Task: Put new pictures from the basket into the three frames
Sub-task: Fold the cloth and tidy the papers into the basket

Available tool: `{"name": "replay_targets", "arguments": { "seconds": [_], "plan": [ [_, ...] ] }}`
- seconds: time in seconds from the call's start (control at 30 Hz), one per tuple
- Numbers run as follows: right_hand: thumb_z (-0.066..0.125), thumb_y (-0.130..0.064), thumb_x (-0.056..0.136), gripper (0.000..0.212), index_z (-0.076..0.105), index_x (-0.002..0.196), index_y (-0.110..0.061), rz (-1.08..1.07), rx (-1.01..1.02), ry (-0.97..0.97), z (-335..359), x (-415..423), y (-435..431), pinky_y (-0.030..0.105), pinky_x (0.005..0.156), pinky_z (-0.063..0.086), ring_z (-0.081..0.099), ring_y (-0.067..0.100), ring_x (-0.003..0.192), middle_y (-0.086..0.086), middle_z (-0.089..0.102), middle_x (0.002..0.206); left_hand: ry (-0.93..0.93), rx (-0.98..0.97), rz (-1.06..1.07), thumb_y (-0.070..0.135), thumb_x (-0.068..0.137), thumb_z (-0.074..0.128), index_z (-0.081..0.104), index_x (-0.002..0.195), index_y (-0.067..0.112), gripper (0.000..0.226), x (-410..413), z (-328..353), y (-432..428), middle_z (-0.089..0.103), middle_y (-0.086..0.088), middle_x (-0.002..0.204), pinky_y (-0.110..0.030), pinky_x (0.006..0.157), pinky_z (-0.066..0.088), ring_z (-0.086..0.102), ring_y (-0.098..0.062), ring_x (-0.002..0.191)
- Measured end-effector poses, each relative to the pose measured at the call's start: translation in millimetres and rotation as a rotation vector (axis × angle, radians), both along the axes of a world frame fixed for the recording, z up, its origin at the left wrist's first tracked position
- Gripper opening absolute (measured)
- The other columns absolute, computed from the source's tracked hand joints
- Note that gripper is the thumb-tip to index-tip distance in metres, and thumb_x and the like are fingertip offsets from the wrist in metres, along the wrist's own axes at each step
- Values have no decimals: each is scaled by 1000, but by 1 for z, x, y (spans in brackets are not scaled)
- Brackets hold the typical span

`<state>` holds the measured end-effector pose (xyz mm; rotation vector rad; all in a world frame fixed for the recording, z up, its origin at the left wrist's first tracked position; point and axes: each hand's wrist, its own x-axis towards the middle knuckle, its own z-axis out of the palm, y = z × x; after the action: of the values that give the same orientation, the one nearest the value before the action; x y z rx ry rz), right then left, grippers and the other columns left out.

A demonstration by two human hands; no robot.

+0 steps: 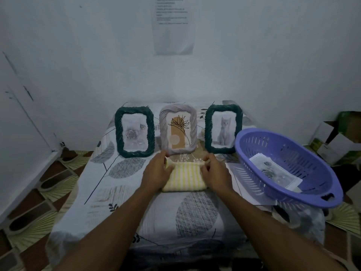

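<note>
Three picture frames stand upright at the far side of the table: a dark green one [134, 132] with a rose picture on the left, a grey one [178, 129] with a plant drawing in the middle, and a dark green one [223, 128] with a cat picture on the right. A purple basket [312, 184] at the right holds pictures [275, 173], the top one showing roses. In front of the middle frame lies a folded yellow-striped cloth [184, 178]. My left hand [157, 173] and my right hand [214, 176] each pinch a far corner of the cloth.
A patterned sheet [121, 192] covers the table. White paper [244, 184] lies under the basket's left side. Cardboard boxes [340, 137] stand on the floor at the right. A printed sheet [172, 26] hangs on the wall behind.
</note>
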<state>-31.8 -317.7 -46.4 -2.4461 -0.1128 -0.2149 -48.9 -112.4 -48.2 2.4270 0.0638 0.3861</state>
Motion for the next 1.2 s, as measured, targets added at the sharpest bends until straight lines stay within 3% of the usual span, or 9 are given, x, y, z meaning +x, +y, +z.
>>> {"name": "replay_targets", "arguments": {
  "seconds": [0.13, 0.23, 0.3, 0.43, 0.6, 0.73, 0.8, 1.0, 1.2],
  "plan": [
    [54, -19, 88, 21, 55, 108, -26, 36, -31, -175, 0, -5, 3, 33, 73, 46, 49, 16, 99, -4, 54, 108, -135, 146, -15, 27, 87, 63, 60, 110, 15, 26, 2, -5, 3, 55, -5, 115, -35, 82, 47, 52, -22, 104],
    [52, -20, 89, 20, 64, 104, -21, 166, -89, -298, 3, -8, 4, 37, 83, 44, 48, 17, 105, -3, 57, 112, -186, 247, -199, 27, 92, 47, 63, 116, 12, 32, -4, 1, -4, 61, -7, 120, -35, 89, 45, 55, -24, 108],
    [46, -27, 94, 28, 66, 113, -22, 264, -230, -224, -2, -14, 3, 39, 92, 40, 47, 19, 118, -3, 57, 125, -131, 357, -315, 36, 93, 36, 61, 122, 9, 47, -12, -6, -6, 61, -10, 128, -38, 97, 45, 55, -28, 115],
    [30, -43, 99, 45, 45, 141, -35, 269, -466, -139, -16, -22, -2, 41, 99, 28, 31, 20, 138, -1, 39, 151, -44, 477, -289, 44, 94, 19, 47, 139, 12, 62, -22, -23, -5, 50, -9, 142, -42, 107, 35, 44, -29, 131],
    [36, -53, 94, 57, 26, 148, -35, 142, -479, -78, -4, -28, -2, 46, 92, 28, 36, 26, 125, 1, 48, 139, 190, 555, -255, 42, 88, 46, 36, 141, 20, 58, -10, 1, -11, 46, -4, 131, -41, 98, 28, 38, -24, 122],
    [57, -46, 85, 63, 35, 142, -31, 157, -217, 94, 9, -25, 3, 42, 90, 29, 43, 26, 120, -1, 59, 125, 313, 121, -311, 32, 73, 65, 57, 103, 19, 33, -11, 20, -3, 56, -1, 100, -33, 79, 46, 54, -23, 98],
    [65, -33, 83, 58, 44, 136, -30, 221, -44, 201, 18, -23, 9, 41, 93, 41, 53, 24, 111, 2, 63, 120, 296, -84, -302, 24, 72, 71, 54, 88, 23, 23, -21, 20, 10, 57, 4, 89, -29, 68, 47, 57, -20, 86],
    [68, -3, 84, 47, 57, 125, -25, 527, 338, 278, 54, -26, 54, 41, 88, 55, 59, 21, 102, 4, 62, 109, 486, -461, -211, 45, 72, 74, 59, 119, 22, 55, -50, 36, 65, 68, 3, 111, -35, 86, 55, 67, -15, 98],
    [69, 3, 83, 49, 57, 125, -20, 612, 654, 402, 70, -27, 124, 39, 79, 59, 67, 23, 95, 5, 68, 98, 422, -774, -111, 23, 89, 66, 67, 111, 9, 27, -83, 55, 118, 73, -7, 108, -39, 88, 54, 69, -24, 99]
  ]
}}
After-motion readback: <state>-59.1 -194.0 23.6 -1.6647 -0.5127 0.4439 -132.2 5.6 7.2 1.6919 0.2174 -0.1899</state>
